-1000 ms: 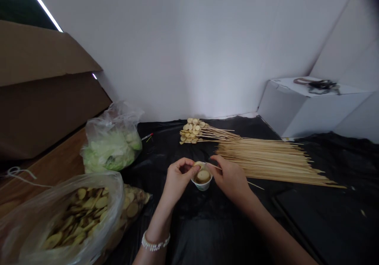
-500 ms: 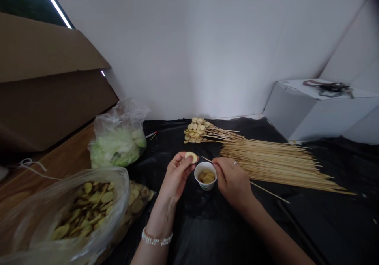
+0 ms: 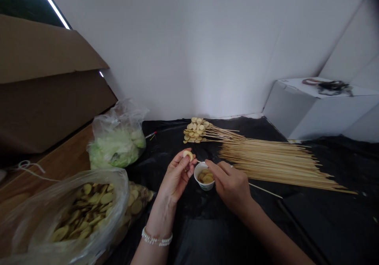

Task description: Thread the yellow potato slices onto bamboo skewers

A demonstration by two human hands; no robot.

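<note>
My left hand [image 3: 177, 175] pinches a round pale potato slice [image 3: 187, 154] between thumb and fingertips, just above and left of a small white cup [image 3: 203, 177] that holds more slices. My right hand [image 3: 231, 183] grips a thin bamboo skewer [image 3: 263, 190]; its tip points left at the slice and nearly touches it. The skewer's tail trails right over the black sheet. Both hands hover over the cup near the middle of the table.
A big pile of bare skewers [image 3: 278, 163] lies to the right. Finished skewers with slices [image 3: 197, 130] sit behind the cup. Left are a bag of slices [image 3: 79, 211], a bag of greens [image 3: 117, 144] and a cardboard box [image 3: 44, 87]. A white box [image 3: 319, 107] stands at the right.
My left hand lifted a slice out of the cup and raised it. My right hand brought the skewer tip left toward that slice.
</note>
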